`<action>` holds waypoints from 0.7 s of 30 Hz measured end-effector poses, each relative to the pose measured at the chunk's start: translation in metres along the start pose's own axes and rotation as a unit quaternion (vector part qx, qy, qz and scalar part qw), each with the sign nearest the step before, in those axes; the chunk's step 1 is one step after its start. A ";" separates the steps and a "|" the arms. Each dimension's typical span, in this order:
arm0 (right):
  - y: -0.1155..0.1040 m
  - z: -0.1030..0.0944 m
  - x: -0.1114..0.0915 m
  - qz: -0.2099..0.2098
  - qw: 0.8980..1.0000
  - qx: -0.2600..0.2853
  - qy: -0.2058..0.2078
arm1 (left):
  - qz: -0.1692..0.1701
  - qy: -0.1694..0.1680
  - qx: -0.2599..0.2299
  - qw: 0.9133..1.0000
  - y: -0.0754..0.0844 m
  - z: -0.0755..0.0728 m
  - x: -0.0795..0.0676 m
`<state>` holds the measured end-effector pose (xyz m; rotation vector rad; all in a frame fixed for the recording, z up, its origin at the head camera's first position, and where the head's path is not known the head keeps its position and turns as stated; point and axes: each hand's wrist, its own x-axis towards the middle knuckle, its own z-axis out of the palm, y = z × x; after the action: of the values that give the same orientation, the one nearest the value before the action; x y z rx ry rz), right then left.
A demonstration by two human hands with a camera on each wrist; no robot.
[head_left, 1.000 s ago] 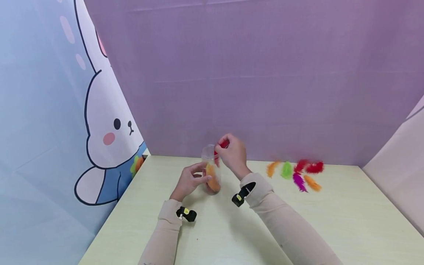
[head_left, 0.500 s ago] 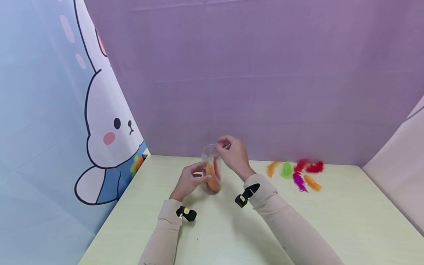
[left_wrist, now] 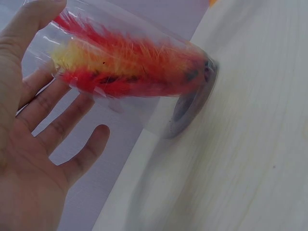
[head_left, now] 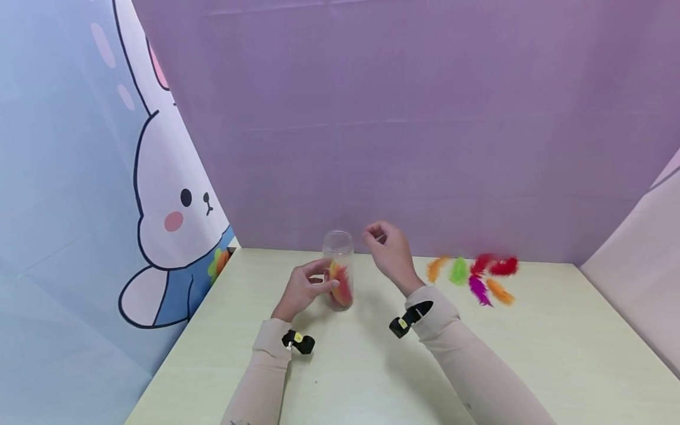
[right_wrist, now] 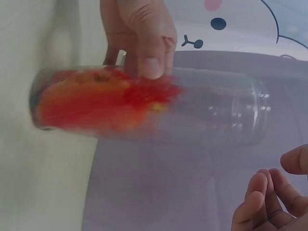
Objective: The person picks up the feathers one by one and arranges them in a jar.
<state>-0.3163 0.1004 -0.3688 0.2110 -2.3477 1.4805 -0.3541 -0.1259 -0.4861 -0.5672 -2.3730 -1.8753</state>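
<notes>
A clear jar [head_left: 338, 243] stands upright on the table, with a rounded shoulder and an uncovered mouth. Red and orange-yellow feathers [left_wrist: 130, 67] fill its lower part; in the right wrist view the same feathers [right_wrist: 91, 103] look slightly blurred. My left hand [head_left: 303, 290] holds the jar from the left side, thumb in front and fingers reaching behind. To the right of the jar's mouth, apart from it, is my right hand [head_left: 393, 255]. Its fingers [right_wrist: 257, 185] are loosely bent, and nothing shows between them and the thumb.
Loose feathers lie at the back right of the table [head_left: 531, 342]: an orange feather [head_left: 437, 268], a green feather [head_left: 459, 271], two red feathers [head_left: 503, 266], a purple feather [head_left: 480, 290] and another orange feather [head_left: 500, 292]. A purple cloth backdrop [head_left: 425, 130] rises behind.
The red feather pinched in my right hand has gone down into the jar among the others. My right hand has let go and moved off to the right; the left hand stays put.
</notes>
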 end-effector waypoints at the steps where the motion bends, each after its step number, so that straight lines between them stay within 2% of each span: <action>1: 0.005 -0.002 -0.002 0.006 1.000 -0.001 -0.002 | -0.001 0.001 0.000 1.000 0.000 0.000 0.000; 8: 0.050 -0.020 -0.015 0.060 0.998 -0.002 -0.007 | -0.001 0.003 0.000 1.000 0.001 0.001 -0.001; 15: 0.104 -0.043 -0.029 0.117 0.993 -0.010 0.009 | -0.003 0.003 0.002 1.000 0.000 0.002 0.000; 21: 0.139 -0.067 -0.036 0.159 0.987 -0.014 0.022 | -0.008 0.003 0.007 1.000 0.000 0.002 0.001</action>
<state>-0.3113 0.2197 -0.4736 -0.2112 -2.4500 1.5711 -0.3547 -0.1240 -0.4865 -0.5434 -2.3927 -1.8617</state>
